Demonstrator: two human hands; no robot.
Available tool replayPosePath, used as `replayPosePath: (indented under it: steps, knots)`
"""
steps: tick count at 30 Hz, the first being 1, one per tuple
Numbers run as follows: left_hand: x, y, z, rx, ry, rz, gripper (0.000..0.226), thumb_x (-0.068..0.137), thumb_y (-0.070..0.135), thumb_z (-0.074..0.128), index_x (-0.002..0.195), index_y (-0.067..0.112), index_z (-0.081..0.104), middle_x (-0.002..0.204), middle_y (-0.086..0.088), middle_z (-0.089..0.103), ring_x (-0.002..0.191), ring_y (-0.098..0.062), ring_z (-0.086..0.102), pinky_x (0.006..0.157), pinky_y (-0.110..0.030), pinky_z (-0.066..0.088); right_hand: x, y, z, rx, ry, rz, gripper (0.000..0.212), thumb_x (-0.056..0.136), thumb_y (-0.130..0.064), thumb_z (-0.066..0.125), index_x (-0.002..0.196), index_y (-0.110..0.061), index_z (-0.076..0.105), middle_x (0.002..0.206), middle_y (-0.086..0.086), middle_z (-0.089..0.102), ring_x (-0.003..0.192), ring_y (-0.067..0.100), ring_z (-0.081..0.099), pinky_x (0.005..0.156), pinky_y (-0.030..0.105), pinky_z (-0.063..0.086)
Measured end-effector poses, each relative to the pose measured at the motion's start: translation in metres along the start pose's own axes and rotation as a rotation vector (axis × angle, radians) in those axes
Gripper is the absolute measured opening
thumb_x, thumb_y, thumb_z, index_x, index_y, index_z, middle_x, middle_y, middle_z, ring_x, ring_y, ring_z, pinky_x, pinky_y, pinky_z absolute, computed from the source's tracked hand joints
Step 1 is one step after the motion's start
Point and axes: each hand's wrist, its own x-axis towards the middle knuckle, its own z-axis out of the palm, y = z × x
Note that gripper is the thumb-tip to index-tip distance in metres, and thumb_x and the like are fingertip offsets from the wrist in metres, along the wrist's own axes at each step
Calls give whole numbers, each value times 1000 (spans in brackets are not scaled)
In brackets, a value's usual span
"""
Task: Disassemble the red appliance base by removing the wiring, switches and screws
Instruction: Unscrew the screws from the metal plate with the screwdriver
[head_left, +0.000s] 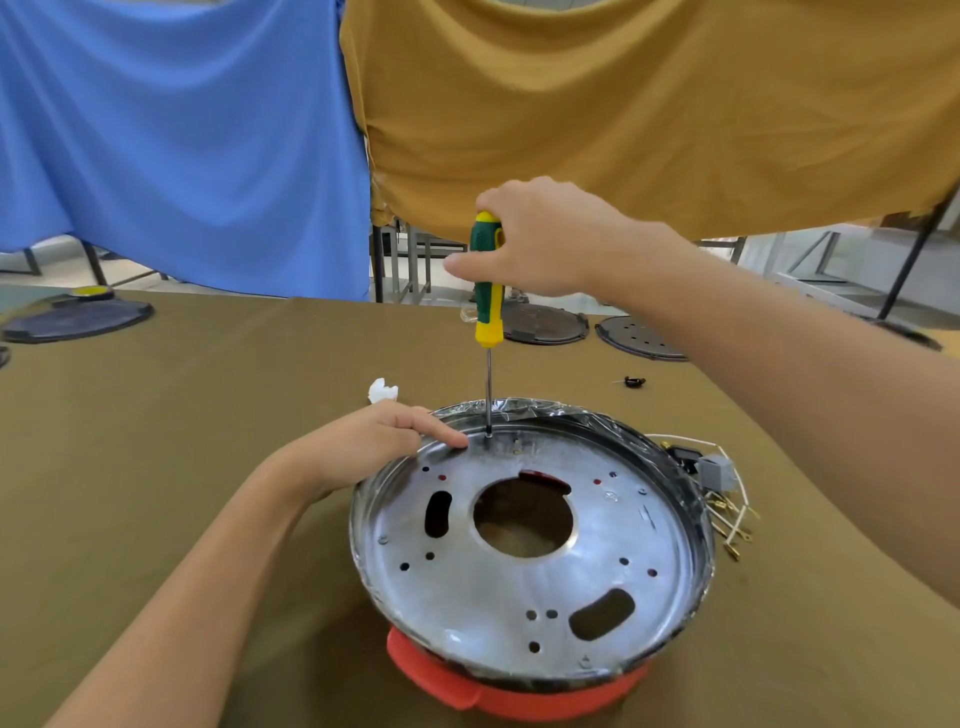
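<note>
1. Olive-clothed table (208, 467) carries the red base (519, 691) near its front.
2. Right hand (540, 244) grips an upright screwdriver (488, 291), tip on the base's far plate (519, 587).
3. Left hand (374, 447) rests on the base's left rim, fingers extended.
4. Wires (722, 499) lie right of the base.

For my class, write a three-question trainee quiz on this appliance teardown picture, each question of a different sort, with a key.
1. True or false: the right hand grips the screwdriver upright.
2. The left hand rests on: A) the metal plate's far rim, B) the red base, C) the white wires.
3. Fill in: the screwdriver tip meets the plate near its ____ edge.

Key: 1 true; 2 A; 3 far.
</note>
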Motion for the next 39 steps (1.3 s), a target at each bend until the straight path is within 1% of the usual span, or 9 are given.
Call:
replayPosePath:
  steps: [10,17,20,22,25,30,33,36,39]
  knots:
    - [0,5,-1,14,-34,-21,49,97,0,46,108,37,75,111,16,63,109,-7,61,106,-34,45,16,-7,-27,-172,-321,6,47,83,-54,69,76,-11,51,63,4,51,52,23,41,53,30,33]
    - [0,3,1,7,-18,-21,56,92,-8,42,108,33,76,98,26,66,100,2,62,99,-23,49,14,-7,-35,55,-489,-115,20,87,-18,74,101,-22,60,101,5,62,81,21,59,66,31,50]
    - [0,2,1,-4,-26,-14,55,93,-5,43,107,36,76,111,18,64,101,6,61,92,-12,47,11,-15,-35,4,-493,15,36,88,-50,68,102,-19,59,96,6,64,79,22,65,67,33,57]
    - [0,1,1,10,-34,2,55,93,-5,43,108,37,75,116,24,60,101,19,54,86,-2,42,10,-22,-30,-273,-419,109,54,93,-68,45,89,-16,55,82,5,60,69,20,60,59,33,47]
    - [1,0,1,14,-27,11,57,93,-5,41,107,39,75,123,24,59,107,19,52,91,-4,41,14,-30,-19,-418,-274,64,48,103,-50,40,71,-15,45,72,-1,46,59,15,42,53,30,30]
    - [2,-3,1,-34,-12,24,56,92,-8,40,107,33,77,118,18,61,93,23,54,73,4,39,12,-26,-38,-224,-471,-64,6,97,-22,55,99,-17,57,88,0,56,69,19,48,59,29,38]
    - [4,-5,2,-35,-14,36,57,92,-9,40,107,32,77,119,24,58,88,32,48,68,8,34,4,-26,-38,-176,-456,-56,25,85,1,44,92,-18,60,87,0,59,62,14,46,52,26,34]
    - [6,-7,1,-41,-14,47,57,91,-8,41,106,35,77,120,25,57,87,35,45,67,10,32,2,-27,-30,-128,-416,-10,17,91,-20,60,108,-15,59,98,-1,54,76,17,52,63,29,40]
    - [6,-8,1,-20,-20,45,57,92,-5,42,105,40,76,117,30,54,87,37,43,66,11,30,2,-31,-15,-387,-345,147,44,102,-50,43,81,-12,52,80,0,46,65,18,45,67,35,41]
